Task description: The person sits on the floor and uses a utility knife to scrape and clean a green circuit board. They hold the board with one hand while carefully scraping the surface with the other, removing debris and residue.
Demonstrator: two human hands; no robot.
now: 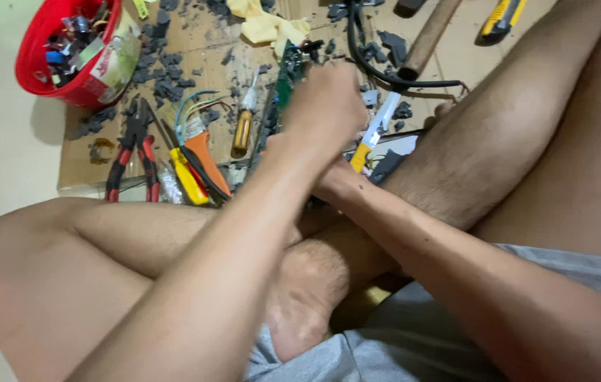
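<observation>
Here we saw the left hand [325, 106] closed in a fist around the edge of a green circuit board [287, 74], which stood on its side on the sheet of cardboard [205, 42] just at ten o'clock from the knuckles. The right hand [336, 180] lay mostly hidden beneath the left forearm; we could not tell how its fingers were set, though a tool with a yellow handle and white shaft [374, 134] rose from it toward one o'clock. At nine o'clock from the left hand lay a screwdriver with an amber handle [244, 127], and farther the same way an orange cutter [205, 163], a yellow-handled tool [187, 177] and red-and-black pliers [134, 155]. A red bowl [31, 49] holding small parts sat at ten o'clock, near the cardboard's corner. Grey broken fragments [169, 78] were scattered across the cardboard. At twelve o'clock we noted a crumpled yellow cloth [265, 25], at one o'clock a black cable [378, 71] crossing a wooden handle [428, 35], and beyond these a yellow utility knife [502, 18]. Bare crossed legs framed the work.
</observation>
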